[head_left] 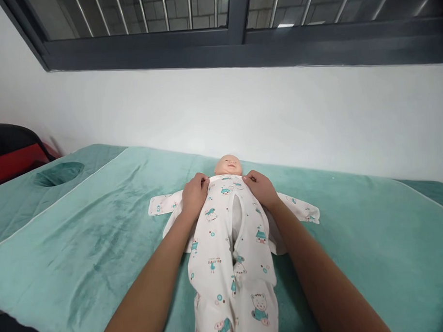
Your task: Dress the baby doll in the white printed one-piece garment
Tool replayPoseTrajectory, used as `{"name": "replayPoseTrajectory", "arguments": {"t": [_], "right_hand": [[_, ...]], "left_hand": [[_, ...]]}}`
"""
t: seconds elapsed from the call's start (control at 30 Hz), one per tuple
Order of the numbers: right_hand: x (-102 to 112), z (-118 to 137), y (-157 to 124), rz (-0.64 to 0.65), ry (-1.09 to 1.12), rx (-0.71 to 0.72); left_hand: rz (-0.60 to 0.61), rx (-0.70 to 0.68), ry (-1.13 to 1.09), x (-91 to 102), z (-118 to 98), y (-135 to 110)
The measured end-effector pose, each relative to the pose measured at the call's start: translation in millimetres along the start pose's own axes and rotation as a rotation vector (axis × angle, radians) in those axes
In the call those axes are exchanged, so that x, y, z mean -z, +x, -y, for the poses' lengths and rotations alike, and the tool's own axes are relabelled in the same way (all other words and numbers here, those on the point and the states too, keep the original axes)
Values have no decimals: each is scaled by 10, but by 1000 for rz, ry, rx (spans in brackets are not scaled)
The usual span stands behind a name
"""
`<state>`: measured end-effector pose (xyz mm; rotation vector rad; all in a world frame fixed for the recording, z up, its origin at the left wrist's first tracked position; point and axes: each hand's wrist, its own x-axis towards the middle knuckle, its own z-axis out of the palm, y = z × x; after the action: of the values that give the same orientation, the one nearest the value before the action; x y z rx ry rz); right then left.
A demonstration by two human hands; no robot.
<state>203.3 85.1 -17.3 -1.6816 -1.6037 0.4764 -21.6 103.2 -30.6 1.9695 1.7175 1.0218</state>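
Observation:
A baby doll [228, 165] lies on its back on a teal towel-covered bed [100, 228], head toward the wall. It wears a white romper [227, 243] printed with teal animals, open down the front, sleeves spread sideways. My left hand [195, 193] rests on the romper at the doll's right shoulder, fingers curled onto the fabric. At the other shoulder my right hand [260, 188] pinches the romper near the collar.
A white wall [241, 112] rises just behind the bed, with a dark-framed barred window [239, 39] above. A round face hole [58, 174] is sunk into the bed at far left. A red and black object [10, 154] sits beyond the left edge.

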Motion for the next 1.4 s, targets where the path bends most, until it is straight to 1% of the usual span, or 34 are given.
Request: {"name": "replayPoseTrajectory", "arguments": {"t": [0.07, 0.2, 0.27, 0.33, 0.37, 0.43, 0.5, 0.57, 0.67, 0.77, 0.83, 0.87, 0.93, 1.0, 1.13, 1.2, 1.27, 1.33, 1.4], "right_hand": [[-25, -17, -25, -14, 69, 13], [-51, -58, -126, -63, 223, 54], [-38, -80, -171, -84, 204, 78], [-1, -91, -214, -122, 147, 146], [25, -90, -237, -150, 104, 188], [81, -75, -294, -204, 6, 239], [132, -50, -364, -204, -80, 212], [171, -28, -441, -140, -154, 140], [209, -24, -544, -4, -212, 43], [240, -70, -618, 93, -113, -39], [259, -115, -655, 177, 51, -86], [268, -135, -671, 232, 156, -102], [280, -164, -697, 342, 373, -118], [285, -174, -717, 418, 543, -127], [270, -163, -743, 486, 709, -167], [250, -158, -750, 475, 743, -163], [223, -161, -754, 420, 763, -152], [191, -174, -755, 357, 769, -155], [157, -197, -753, 309, 753, -152]], "left_hand": [[-41, -56, -24, -33, 48, -30], [-155, -259, -14, -19, 110, -127], [-230, -320, 18, 20, 109, -196], [-267, -320, 48, 66, 88, -277], [-255, -293, 44, 87, 75, -318], [-170, -194, 2, 125, 50, -395], [-46, -75, -66, 159, 34, -453], [60, 24, -140, 198, 27, -495], [212, 128, -286, 287, 15, -541], [413, 187, -447, 396, -19, -577], [512, 209, -543, 453, -43, -591], [542, 220, -588, 471, -51, -596], [569, 244, -674, 484, -53, -605], [567, 270, -752, 473, -43, -616], [578, 308, -859, 433, -43, -647], [617, 321, -924, 421, -88, -668], [633, 333, -998, 417, -166, -691], [576, 336, -1011, 424, -257, -717], [448, 304, -919, 436, -329, -746]]}}
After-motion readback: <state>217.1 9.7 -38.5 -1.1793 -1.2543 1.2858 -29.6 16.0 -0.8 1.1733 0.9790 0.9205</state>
